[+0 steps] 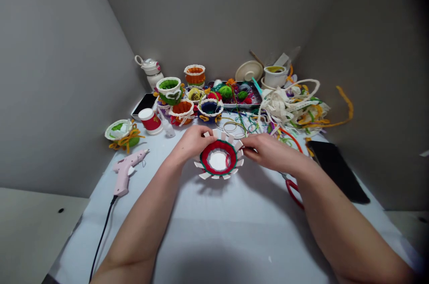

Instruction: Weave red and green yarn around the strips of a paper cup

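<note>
A paper cup [207, 157] with its wall cut into splayed white strips is held above the table, its open side toward me. Red yarn is woven around its inside, with a dark green band nearer the strip ends. My left hand [193, 144] grips the cup's upper left rim, the thumb over the strips. At the upper right strips my right hand [264, 151] has its fingers pinched together; whether they hold a strip or the yarn is hidden. Red-handled scissors [293, 192] lie partly under my right forearm.
A pink glue gun [126, 170] with a black cord lies at left. Behind are several yarn-woven cups [181, 112], a red-and-white paper cup [150, 121], a tray [231, 106] of yarn balls and a tangled trim heap [284, 107]. A black phone [337, 170] lies at right.
</note>
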### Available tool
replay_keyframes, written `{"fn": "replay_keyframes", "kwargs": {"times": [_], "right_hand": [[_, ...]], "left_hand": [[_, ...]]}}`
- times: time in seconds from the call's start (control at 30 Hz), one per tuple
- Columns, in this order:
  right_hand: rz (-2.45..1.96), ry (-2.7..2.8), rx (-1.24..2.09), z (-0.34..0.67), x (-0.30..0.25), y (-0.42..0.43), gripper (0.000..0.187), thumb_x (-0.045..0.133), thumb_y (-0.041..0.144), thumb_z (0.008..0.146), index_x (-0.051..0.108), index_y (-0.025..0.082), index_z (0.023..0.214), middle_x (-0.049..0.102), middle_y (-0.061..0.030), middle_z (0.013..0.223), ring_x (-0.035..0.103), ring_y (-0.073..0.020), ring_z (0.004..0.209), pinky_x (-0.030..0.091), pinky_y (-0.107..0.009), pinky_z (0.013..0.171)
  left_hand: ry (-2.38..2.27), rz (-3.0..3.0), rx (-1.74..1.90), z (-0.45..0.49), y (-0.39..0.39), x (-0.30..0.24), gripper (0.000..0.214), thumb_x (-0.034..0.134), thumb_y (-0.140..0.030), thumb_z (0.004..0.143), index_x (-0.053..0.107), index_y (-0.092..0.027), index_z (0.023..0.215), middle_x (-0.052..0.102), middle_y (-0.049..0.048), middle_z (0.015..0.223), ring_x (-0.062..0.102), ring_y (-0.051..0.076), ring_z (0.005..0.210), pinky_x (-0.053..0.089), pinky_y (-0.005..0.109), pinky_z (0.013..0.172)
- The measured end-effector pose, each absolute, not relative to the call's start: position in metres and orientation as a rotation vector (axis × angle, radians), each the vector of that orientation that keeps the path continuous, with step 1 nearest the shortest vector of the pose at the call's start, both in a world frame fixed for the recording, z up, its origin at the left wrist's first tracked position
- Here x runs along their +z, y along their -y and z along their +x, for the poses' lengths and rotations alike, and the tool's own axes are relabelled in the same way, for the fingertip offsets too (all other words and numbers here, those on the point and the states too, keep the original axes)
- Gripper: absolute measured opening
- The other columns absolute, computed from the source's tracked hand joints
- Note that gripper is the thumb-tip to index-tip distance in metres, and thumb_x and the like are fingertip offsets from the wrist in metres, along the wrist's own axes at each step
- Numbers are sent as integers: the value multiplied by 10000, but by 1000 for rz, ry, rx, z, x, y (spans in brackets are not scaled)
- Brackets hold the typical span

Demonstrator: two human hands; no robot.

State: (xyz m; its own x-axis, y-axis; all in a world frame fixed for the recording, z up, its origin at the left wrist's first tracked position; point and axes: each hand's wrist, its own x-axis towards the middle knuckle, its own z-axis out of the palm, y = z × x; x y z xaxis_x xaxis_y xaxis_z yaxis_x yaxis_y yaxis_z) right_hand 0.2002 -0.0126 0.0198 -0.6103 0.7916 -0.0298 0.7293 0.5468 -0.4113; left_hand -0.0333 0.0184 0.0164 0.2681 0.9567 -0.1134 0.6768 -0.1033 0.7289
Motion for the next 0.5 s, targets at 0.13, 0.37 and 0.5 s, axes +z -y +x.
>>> {"fn": "replay_keyframes", "kwargs": {"times": [0.13,0.37,0.5], "right_hand": [[-1331,2529,640,199,24,14,225,394,235,923,596,198,832,576,-7,674,472,-143,613,297,-274,605],[-1422,2399,839,196,27,17,478,345,527,965,536,188,689,542,-11,630,447,-145,605,283,-291,588],[-1539,2396,765,193,19,14,398,410,431,925,455,192,610,461,15,549,383,-121,544,227,-292,544]], "left_hand": [[-1510,1814,573,-34,-20,16,224,588,-363,757,639,-155,696,523,-24,600,445,111,573,332,250,553],[-1544,1822,622,-31,-20,12,213,591,-345,767,659,-158,692,577,-11,630,484,118,585,340,244,555],[-1603,1877,617,-26,-19,8,173,590,-304,770,668,-166,701,601,-4,640,491,127,609,343,252,575]]}}
